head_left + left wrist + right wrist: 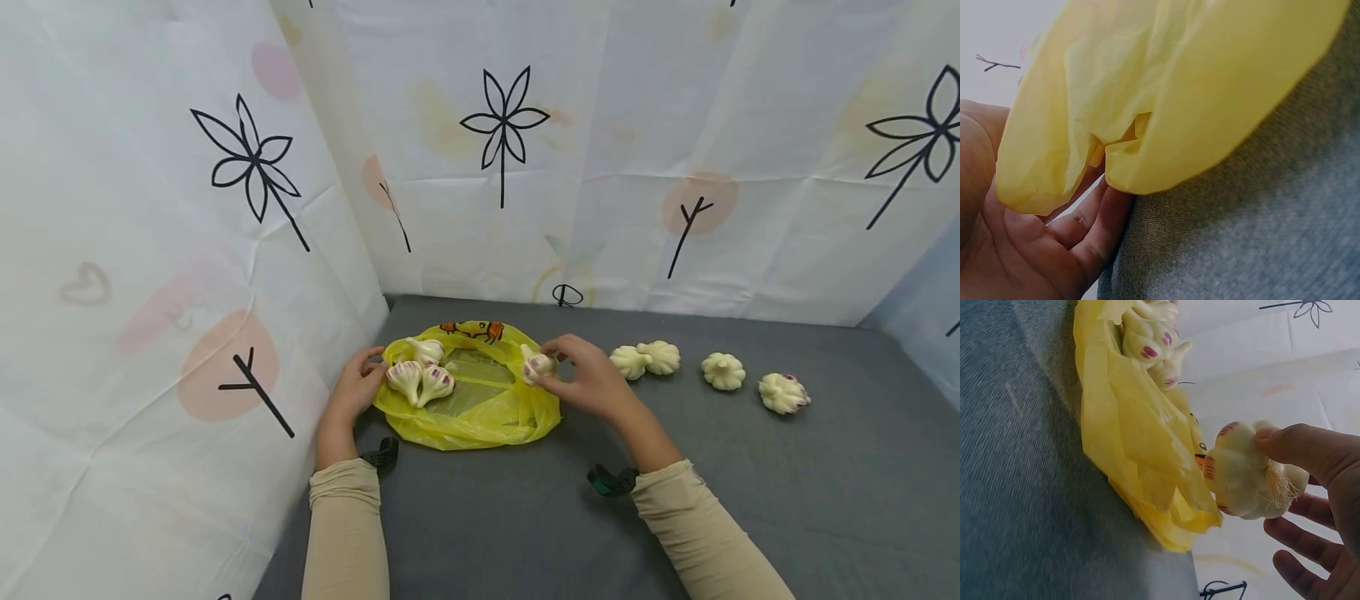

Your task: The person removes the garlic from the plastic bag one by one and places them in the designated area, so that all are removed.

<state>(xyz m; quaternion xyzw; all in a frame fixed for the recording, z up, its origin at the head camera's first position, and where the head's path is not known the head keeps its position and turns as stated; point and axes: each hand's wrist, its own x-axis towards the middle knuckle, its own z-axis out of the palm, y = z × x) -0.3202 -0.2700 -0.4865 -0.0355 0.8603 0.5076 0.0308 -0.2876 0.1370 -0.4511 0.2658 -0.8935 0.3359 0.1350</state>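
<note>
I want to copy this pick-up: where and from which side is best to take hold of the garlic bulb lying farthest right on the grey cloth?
Probably from above: the farthest-right garlic bulb lies alone on the grey cloth, apart from its neighbour, so fingers can close across its round sides at the widest part. Its stem looks too small to grip.

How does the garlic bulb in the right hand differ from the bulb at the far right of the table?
The held bulb is pinched by the right hand over the yellow bag; the far-right bulb lies untouched on the grey table. The held bulb sits near the three bulbs on the bag; the far-right one ends the loose row. Both are whitish with purple marks.
</note>
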